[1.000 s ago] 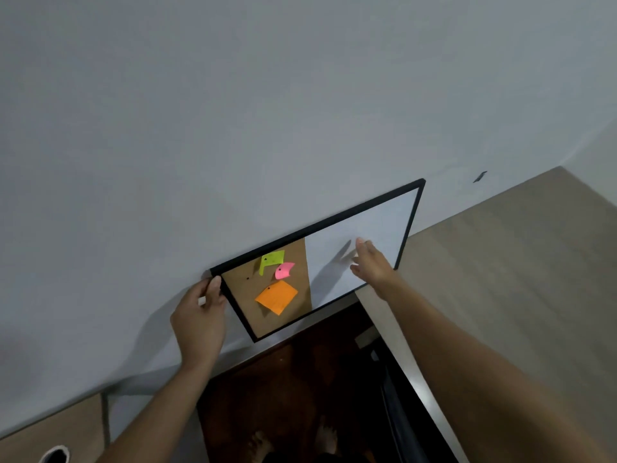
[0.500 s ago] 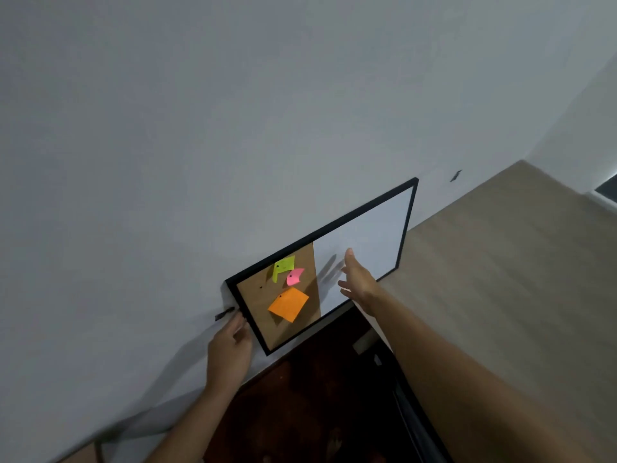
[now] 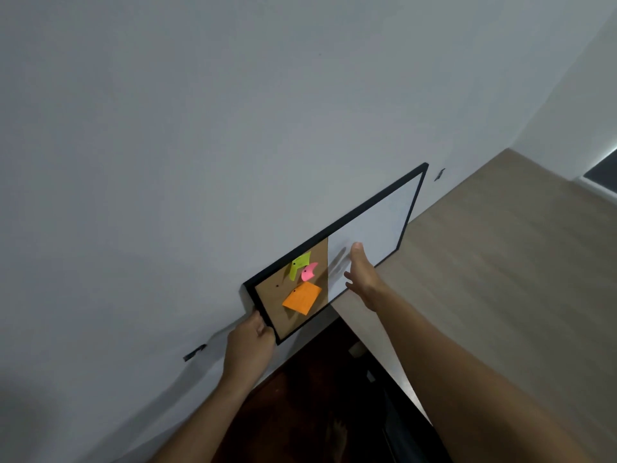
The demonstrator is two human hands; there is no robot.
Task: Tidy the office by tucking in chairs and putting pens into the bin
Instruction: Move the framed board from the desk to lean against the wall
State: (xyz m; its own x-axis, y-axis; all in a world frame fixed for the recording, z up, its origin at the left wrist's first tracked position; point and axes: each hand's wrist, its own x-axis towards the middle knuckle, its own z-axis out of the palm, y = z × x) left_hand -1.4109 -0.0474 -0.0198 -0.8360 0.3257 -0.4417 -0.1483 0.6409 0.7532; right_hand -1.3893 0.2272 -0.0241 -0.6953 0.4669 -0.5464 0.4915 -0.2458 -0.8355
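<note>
A black-framed board [image 3: 374, 215], half cork and half whiteboard, leans against the grey wall. Green, pink and orange sticky notes [image 3: 302, 297] are pinned to the cork half. My left hand [image 3: 248, 345] grips the board's lower left frame edge. In front of the white half, my right hand [image 3: 362, 277] is held flat with its fingers apart and holds nothing. No pens, bin or chairs are in view.
A light wooden desk top [image 3: 500, 262] runs along the wall at right, and the board's right end rests on it. Dark red floor [image 3: 300, 412] shows below the gap. Two black marks [image 3: 194, 352] sit on the wall.
The board has shifted right along the wall, uncovering a black mark at its left. My left hand slid down the frame edge. The view has swung to the right.
</note>
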